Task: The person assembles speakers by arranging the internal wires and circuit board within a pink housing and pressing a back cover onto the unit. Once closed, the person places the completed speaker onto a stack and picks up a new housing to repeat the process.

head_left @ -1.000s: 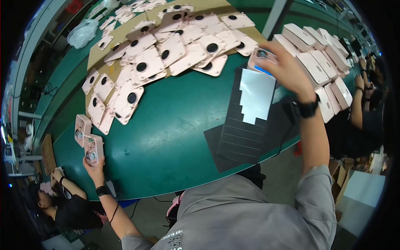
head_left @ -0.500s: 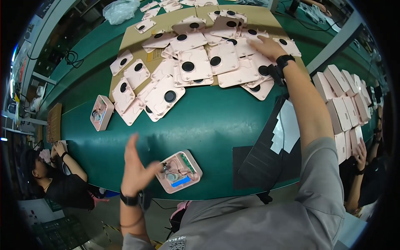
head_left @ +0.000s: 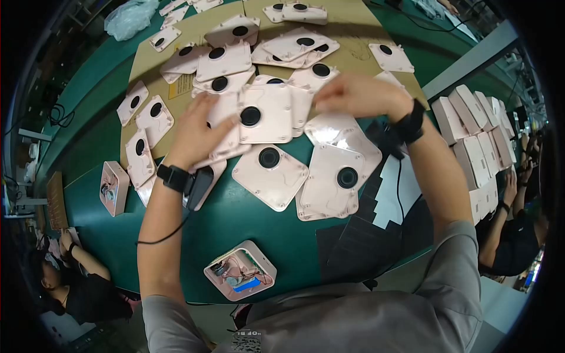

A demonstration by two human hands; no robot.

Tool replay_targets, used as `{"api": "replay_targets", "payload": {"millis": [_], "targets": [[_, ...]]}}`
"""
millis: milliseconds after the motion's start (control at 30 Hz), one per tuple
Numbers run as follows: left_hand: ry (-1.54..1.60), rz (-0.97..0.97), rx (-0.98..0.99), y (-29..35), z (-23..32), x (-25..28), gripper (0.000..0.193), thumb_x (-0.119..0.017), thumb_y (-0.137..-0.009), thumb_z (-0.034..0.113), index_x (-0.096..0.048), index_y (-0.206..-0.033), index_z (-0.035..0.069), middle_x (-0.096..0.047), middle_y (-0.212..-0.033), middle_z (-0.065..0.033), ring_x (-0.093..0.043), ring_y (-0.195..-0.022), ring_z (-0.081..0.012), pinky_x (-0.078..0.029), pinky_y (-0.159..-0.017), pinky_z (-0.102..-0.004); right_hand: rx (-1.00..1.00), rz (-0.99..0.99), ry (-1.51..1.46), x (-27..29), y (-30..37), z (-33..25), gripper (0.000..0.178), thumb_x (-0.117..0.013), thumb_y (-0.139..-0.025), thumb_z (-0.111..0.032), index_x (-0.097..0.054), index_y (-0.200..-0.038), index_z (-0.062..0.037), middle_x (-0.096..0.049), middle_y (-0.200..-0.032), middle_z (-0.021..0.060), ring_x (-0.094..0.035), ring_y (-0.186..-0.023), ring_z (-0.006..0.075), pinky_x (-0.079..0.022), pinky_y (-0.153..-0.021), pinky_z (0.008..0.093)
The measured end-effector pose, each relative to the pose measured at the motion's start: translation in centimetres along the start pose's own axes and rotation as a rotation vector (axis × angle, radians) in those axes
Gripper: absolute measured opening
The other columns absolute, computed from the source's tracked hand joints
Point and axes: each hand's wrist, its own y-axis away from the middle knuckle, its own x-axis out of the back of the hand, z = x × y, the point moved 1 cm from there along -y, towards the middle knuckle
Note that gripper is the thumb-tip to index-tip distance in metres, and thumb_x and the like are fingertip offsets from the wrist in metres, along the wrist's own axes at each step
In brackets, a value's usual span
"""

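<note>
Pale pink plastic panels, each with a black round piece, lie in an overlapping pile in front of me. My left hand rests at the pile's left side, thumb spread from the fingers, touching a panel. Over the right side of the pile is my right hand, fingers stretched leftward and slightly blurred; nothing shows in its grasp. Several panels have come to lie nearer me on the green table. Close to my body sits an open pink housing with wires, a green circuit board and a blue block inside.
Another open pink housing stands at the left. Cardboard lies under the pile. Black sheets and white paper lie at the right. Closed pink housings are stacked beyond the right edge, near another person's hand.
My left hand has moved forward from beside the near housing to the pile. My right hand has come nearer and left. Several panels have slid toward me and spread over the table.
</note>
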Motion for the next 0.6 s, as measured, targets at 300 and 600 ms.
{"api": "replay_targets", "payload": {"millis": [300,600], "targets": [[0.148,-0.107,-0.215,6.7,7.9,-0.5,0.081,-0.075,-0.093,0.055,-0.051,-0.151,0.003,-0.048,-0.157,-0.0265,-0.043,-0.146,-0.0475,-0.032,-0.12,-0.0603,0.021,0.553,0.437,-0.3,-7.0,3.1,0.053,-0.075,-0.094,-0.036,-0.07,-0.134,-0.0022,-0.067,-0.136,0.0276,-0.067,-0.124,0.0383,-0.052,-0.106,0.044],[0.148,0.086,-0.139,14.1,7.5,6.1,0.091,-0.086,-0.083,0.045,-0.047,-0.152,0.0,-0.044,-0.157,-0.0307,-0.043,-0.144,-0.0508,-0.031,-0.121,-0.0571,0.064,0.55,0.449,-6.6,-1.4,-0.4,0.069,-0.077,-0.091,-0.039,-0.059,-0.146,-0.0009,-0.052,-0.154,0.0295,-0.052,-0.14,0.047,-0.045,-0.117,0.0476]]}}
